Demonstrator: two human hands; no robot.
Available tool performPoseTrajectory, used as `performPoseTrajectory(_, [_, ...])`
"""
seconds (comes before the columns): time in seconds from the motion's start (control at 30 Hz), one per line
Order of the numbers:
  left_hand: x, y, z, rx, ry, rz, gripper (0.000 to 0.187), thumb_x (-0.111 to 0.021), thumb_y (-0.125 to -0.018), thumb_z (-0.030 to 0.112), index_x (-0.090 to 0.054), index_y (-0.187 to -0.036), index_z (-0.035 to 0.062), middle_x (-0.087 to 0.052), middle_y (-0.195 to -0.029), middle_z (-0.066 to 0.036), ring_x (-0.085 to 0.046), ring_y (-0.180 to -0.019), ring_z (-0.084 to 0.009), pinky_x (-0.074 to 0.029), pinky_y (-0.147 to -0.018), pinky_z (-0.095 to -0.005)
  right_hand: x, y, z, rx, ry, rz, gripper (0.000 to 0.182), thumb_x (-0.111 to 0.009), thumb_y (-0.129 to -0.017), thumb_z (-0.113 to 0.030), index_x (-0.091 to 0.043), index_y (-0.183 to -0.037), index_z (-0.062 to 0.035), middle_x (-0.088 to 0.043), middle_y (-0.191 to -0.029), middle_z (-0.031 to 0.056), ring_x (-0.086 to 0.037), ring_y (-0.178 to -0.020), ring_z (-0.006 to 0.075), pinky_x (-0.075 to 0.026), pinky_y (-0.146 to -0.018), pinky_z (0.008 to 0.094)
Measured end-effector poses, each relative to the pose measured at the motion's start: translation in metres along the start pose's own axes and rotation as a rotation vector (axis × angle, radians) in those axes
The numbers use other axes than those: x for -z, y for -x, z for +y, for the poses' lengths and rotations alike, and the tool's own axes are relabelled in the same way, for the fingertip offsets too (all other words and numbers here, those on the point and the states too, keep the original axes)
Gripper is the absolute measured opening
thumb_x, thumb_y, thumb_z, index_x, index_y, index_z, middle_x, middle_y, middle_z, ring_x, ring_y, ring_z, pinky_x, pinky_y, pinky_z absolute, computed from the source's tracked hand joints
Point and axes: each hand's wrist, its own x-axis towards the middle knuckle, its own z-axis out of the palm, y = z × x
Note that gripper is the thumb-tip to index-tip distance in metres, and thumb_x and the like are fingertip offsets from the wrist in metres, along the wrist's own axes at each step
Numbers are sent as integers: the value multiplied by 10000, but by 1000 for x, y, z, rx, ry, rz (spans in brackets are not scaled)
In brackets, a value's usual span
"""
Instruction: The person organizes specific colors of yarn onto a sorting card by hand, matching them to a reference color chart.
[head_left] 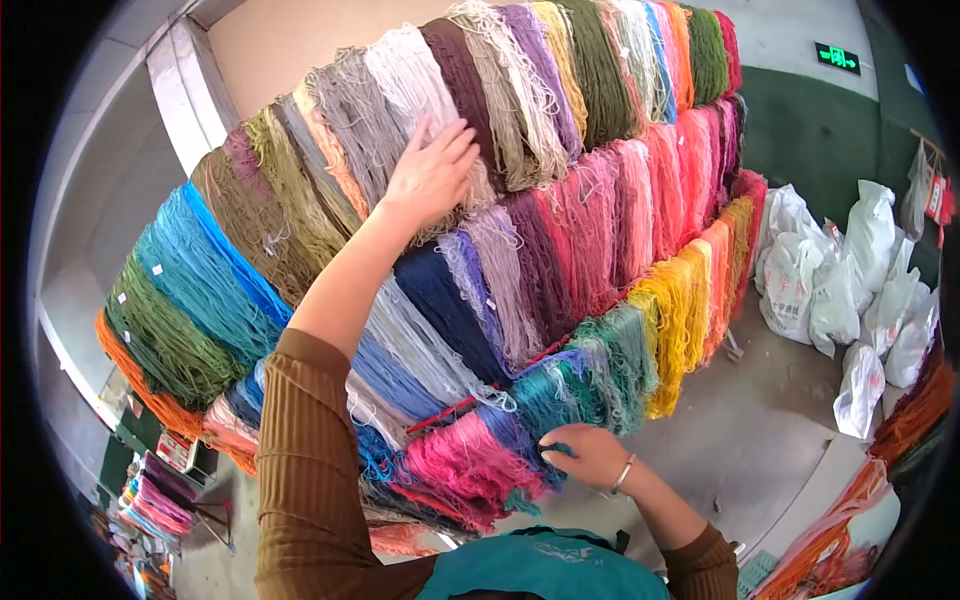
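Observation:
Hanks of colored yarn hang in several tiers on a rack before me. High up, my left hand (437, 172) lies with fingers stretched out against the lower part of a white yarn hank (408, 78), beside a dark brown hank (458, 62). Lower down, my right hand (592, 458) is curled, with a bit of dark teal yarn (558, 450) showing between thumb and fingers. Around it hang teal hanks (545, 395) and a bright pink hank (468, 470) on the lowest tier. The right palm is hidden from view.
White plastic bags (800, 285) stand on the floor at right. Orange yarn (835, 535) hangs at the lower right. Another rack of yarn (155, 495) stands at far left. A green exit sign (838, 58) is on the wall.

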Motion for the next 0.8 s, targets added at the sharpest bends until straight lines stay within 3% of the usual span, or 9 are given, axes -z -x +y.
performPoseTrajectory(0.2, [2, 8, -18, -92, -37, -72, 444, -549, -892, 304, -539, -1293, 115, -474, -1387, -85, -379, -1336, -202, -200, -1142, -528, 38, -33, 2, 76, -3, 154, 192, -635, -851, -230, -661, -935, -59, -674, -835, 134, -656, -767, 314, -519, -686, 377])
performPoseTrajectory(0.23, [4, 3, -21, -29, -64, 53, 419, -542, -900, 303, -554, -1277, 121, -477, -1385, -87, -381, -1335, -199, -191, -1145, -526, 52, -48, -1, 87, 10, 191, 178, -638, -850, -213, -663, -915, -50, -669, -807, 143, -658, -735, 314, -519, -662, 368])
performPoseTrajectory(0.3, [14, -18, -32, 99, -122, 309, 375, -528, -915, 303, -583, -1245, 134, -484, -1381, -90, -384, -1334, -193, -174, -1150, -522, 86, -89, -13, 12, -63, 261, 142, -623, -871, -137, -679, -929, -21, -689, -878, 121, -678, -810, 210, -519, -738, 309])
performPoseTrajectory(0.33, [25, -28, -39, 215, -176, 327, 428, -507, -929, 326, -510, -1320, 152, -441, -1426, -78, -344, -1366, -220, -193, -1142, -525, 105, -114, -20, 123, -110, 340, 132, -605, -888, -108, -672, -924, 0, -695, -858, 97, -663, -799, 146, -518, -729, 295])
performPoseTrajectory(0.37, [39, -39, -46, 332, -230, 343, 488, -487, -944, 349, -437, -1395, 169, -399, -1470, -66, -304, -1398, -247, -211, -1133, -528, 118, -141, -22, 137, -136, 415, 134, -593, -904, -106, -670, -923, 1, -698, -861, 74, -657, -796, 137, -519, -722, 280])
performPoseTrajectory(0.47, [62, -69, -65, 504, -345, 339, 480, -469, -940, 356, -441, -1396, 210, -434, -1444, -70, -376, -1355, -276, -268, -1103, -525, 164, -230, -38, 178, -323, 553, 175, -607, -868, -153, -683, -935, -11, -698, -793, 101, -662, -715, 177, -505, -656, 297])
performPoseTrajectory(0.57, [58, -79, -83, 575, -173, 15, 483, -460, -924, 338, -437, -1397, 243, -501, -1378, -69, -487, -1251, -291, -341, -1042, -520, 194, -303, -68, 241, -377, 673, 203, -632, -849, -172, -683, -953, -5, -703, -803, 93, -669, -733, 191, -505, -667, 291])
performPoseTrajectory(0.7, [49, -75, -89, 500, -178, 102, 508, -470, -895, 310, -432, -1398, 256, -555, -1298, -62, -556, -1144, -290, -383, -985, -505, 211, -377, -81, 388, -238, 909, 272, -664, -851, -137, -649, -1063, 32, -705, -908, 117, -673, -792, 173, -531, -701, 279])
performPoseTrajectory(0.8, [44, -72, -93, 473, -195, 140, 519, -481, -885, 302, -431, -1399, 247, -561, -1283, -53, -550, -1147, -283, -393, -972, -497, 218, -386, -94, 276, 7, 966, 326, -707, -809, -228, -675, -1022, 17, -711, -912, 139, -681, -799, 208, -527, -741, 304])
